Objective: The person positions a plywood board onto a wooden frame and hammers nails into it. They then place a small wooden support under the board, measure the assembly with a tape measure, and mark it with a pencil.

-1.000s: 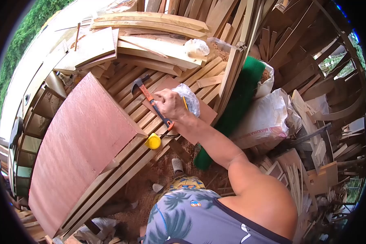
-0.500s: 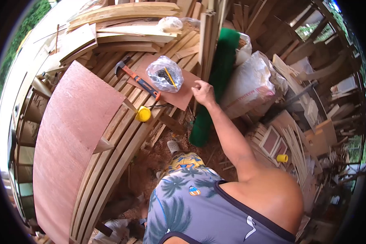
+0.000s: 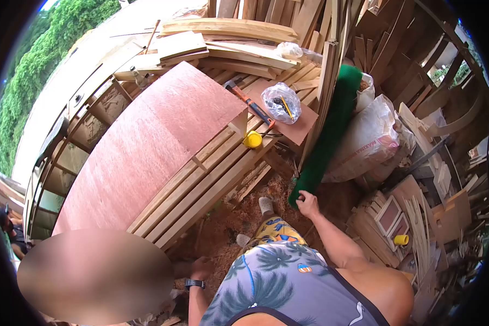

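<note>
My right hand hangs in front of me with its fingers curled, overlapping the lower end of a green mesh roll; what the fingers hold, if anything, is hidden. Low beside my torso is my left hand, dark and smeared, with a watch on its wrist. On the stacked timber ahead lie a hammer with an orange and black handle and a yellow tape measure. A clear plastic bag of dark small pieces, with a yellow pencil on it, rests on a small plywood piece.
A large curved-looking plywood sheet covers the left of the long timber boards. White sacks stand right of the green roll. Wood scraps and a yellow cup-like object lie at right. Another person shows at the left edge.
My right hand has left the small plywood piece and come back toward my body. My left hand has come into view. The view has swung left, shifting the bench to the right.
</note>
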